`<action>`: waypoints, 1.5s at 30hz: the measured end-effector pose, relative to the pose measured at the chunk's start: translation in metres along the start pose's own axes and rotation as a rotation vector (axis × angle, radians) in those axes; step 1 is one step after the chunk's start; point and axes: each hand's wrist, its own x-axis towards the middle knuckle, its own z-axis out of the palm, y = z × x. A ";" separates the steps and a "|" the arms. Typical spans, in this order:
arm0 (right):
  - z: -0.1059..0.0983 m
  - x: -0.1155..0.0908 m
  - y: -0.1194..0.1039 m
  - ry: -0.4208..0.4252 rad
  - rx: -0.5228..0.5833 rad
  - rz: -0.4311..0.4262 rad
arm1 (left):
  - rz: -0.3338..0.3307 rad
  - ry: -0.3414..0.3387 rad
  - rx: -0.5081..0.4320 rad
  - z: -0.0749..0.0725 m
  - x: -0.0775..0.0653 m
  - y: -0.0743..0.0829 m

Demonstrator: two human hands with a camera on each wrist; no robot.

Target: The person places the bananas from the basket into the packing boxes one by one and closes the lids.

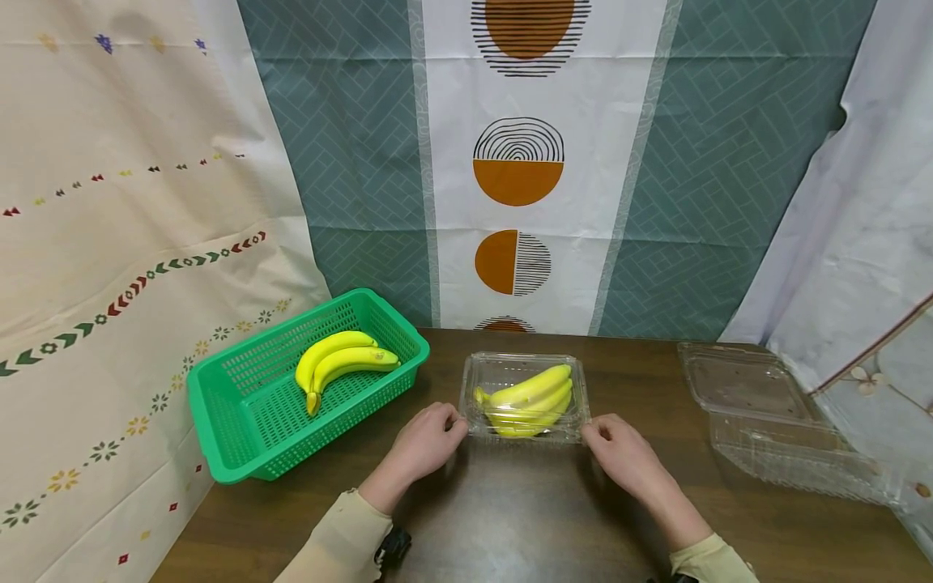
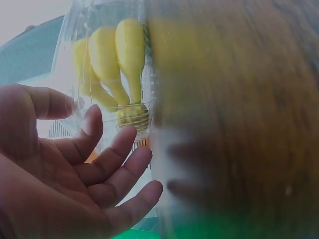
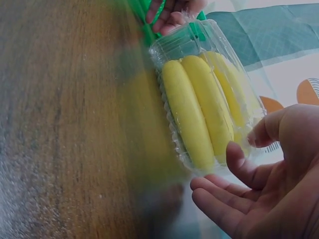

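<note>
A clear plastic clamshell container point(image 1: 523, 364) with a bunch of yellow bananas point(image 1: 528, 398) inside sits on the table, its lid down over them. At its near left corner, the thumb and index finger of my left hand point(image 1: 430, 441) pinch the rim. My right hand point(image 1: 627, 453) does likewise at the near right corner. In the left wrist view, the other fingers point(image 2: 127, 172) of that hand spread loosely below the container's side. From the right wrist view, the bananas point(image 3: 199, 112) lie side by side under the clear plastic.
To the left stands a green plastic basket point(image 1: 240, 465) holding another bunch of bananas point(image 1: 342, 360). An empty clear clamshell point(image 1: 758, 389) lies with its lid raised at the right, beside a pale curtain. A patterned cloth point(image 1: 350, 146) hangs behind the brown table point(image 1: 510, 518).
</note>
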 end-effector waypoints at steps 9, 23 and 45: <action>0.000 0.001 -0.001 -0.010 0.009 0.015 | -0.016 -0.005 -0.052 0.002 0.001 -0.001; 0.000 -0.001 -0.001 -0.045 0.059 0.046 | 0.005 -0.001 -0.150 0.005 0.002 -0.008; 0.000 0.000 0.000 -0.054 0.041 0.039 | -0.032 -0.022 -0.174 0.003 0.000 -0.001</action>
